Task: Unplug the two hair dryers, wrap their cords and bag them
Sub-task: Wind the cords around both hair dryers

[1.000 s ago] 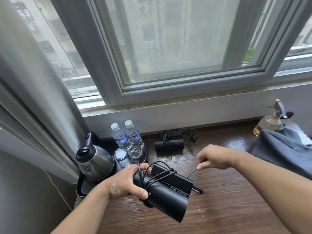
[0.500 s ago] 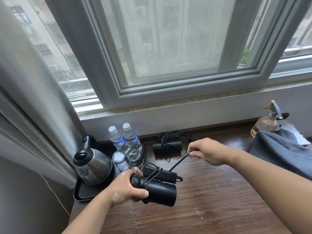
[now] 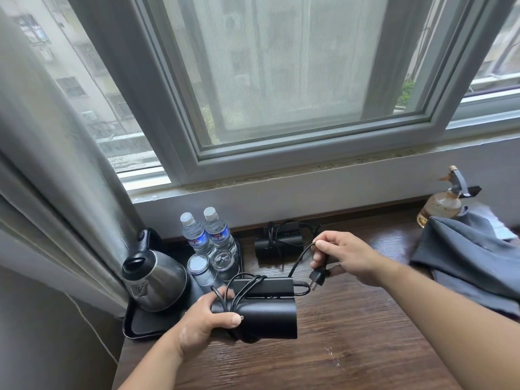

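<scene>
Left hand (image 3: 205,325) grips the hair dryer (image 3: 267,313) at its rear, fingers curled over the wound cord (image 3: 295,263), low over the desk (image 3: 351,347), perhaps touching it. Right hand (image 3: 346,257) pinches the loose cord end, plug (image 3: 319,275) hanging just below the fingers. Second dryer (image 3: 277,244) lies beyond both hands; grey bag (image 3: 472,257) sits right of the right hand.

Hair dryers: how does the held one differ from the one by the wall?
The held dryer is gripped by the left hand; the far dryer lies untouched on the table. The held dryer's cord end hangs from the right hand; the far dryer's looks wrapped. Both are black.
</scene>
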Demonstrator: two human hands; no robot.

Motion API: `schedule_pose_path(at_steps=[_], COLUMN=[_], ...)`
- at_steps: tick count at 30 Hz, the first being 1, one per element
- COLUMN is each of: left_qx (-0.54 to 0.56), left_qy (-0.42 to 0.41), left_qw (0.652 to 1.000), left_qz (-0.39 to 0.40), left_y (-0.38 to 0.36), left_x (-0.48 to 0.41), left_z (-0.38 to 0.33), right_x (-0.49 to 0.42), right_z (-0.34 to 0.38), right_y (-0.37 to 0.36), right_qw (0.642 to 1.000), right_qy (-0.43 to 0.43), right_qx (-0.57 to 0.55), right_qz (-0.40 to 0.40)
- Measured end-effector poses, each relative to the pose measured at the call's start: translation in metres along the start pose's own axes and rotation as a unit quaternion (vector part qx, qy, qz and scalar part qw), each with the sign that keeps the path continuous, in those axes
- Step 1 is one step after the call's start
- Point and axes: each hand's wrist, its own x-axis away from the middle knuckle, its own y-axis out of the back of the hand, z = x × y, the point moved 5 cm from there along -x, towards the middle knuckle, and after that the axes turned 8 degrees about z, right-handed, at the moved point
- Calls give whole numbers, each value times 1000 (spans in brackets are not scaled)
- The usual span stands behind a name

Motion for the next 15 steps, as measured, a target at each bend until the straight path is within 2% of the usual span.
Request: schedule_pose_path(at_steps=[6, 9, 15], left_qx=[35, 14, -49], left_qy=[-2, 9, 10], left_qw=[998, 998, 998], left_qz=[58, 55, 30], left_y=[-4, -7, -9], left_x=[3, 1, 0], left_z=[-2, -3, -8], right_x=[5, 3, 8], right_z=[-4, -6, 3], right_y=[-5, -9, -8], right_qw=[997, 996, 999], right_qy=[-9, -12, 0], right_qx=[-74, -91, -21], right_qz=[-8, -7, -37])
